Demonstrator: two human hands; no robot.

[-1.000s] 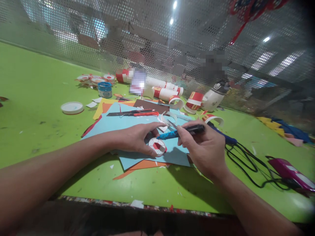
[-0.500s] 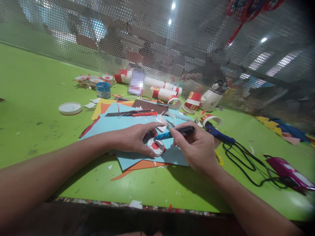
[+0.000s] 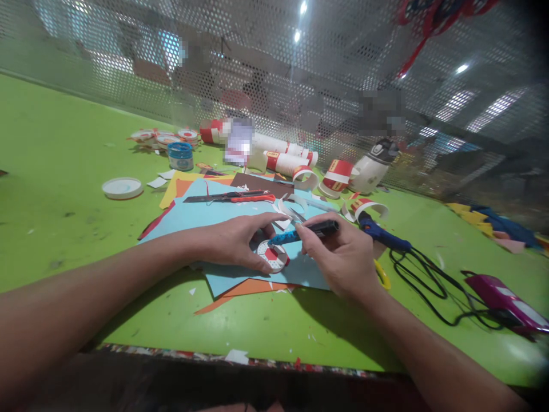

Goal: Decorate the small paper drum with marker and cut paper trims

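My left hand (image 3: 240,240) curves its thumb and fingers around the edge of a small white paper disc (image 3: 278,264) with a red centre, dark lines and dots. In my right hand (image 3: 338,252) is a blue-and-black marker pen (image 3: 289,236), slanted so that its tip meets the upper part of the disc. Beneath the disc lies a light blue sheet of paper (image 3: 180,220) on other coloured sheets. Just beyond my hands rest an orange-handled craft knife (image 3: 253,198) and curled white paper strips (image 3: 295,205).
A blue glue gun (image 3: 384,236) with a black cord lies right of my hand, near a purple case (image 3: 506,300). Cut paper cups (image 3: 337,177), a white kettle-like jug (image 3: 373,169), a blue paint jar (image 3: 180,157) and its white lid (image 3: 122,188) stand farther back.
Hardly anything differs. Both hands keep their places on the disc and pen; the whole view has shifted very slightly.
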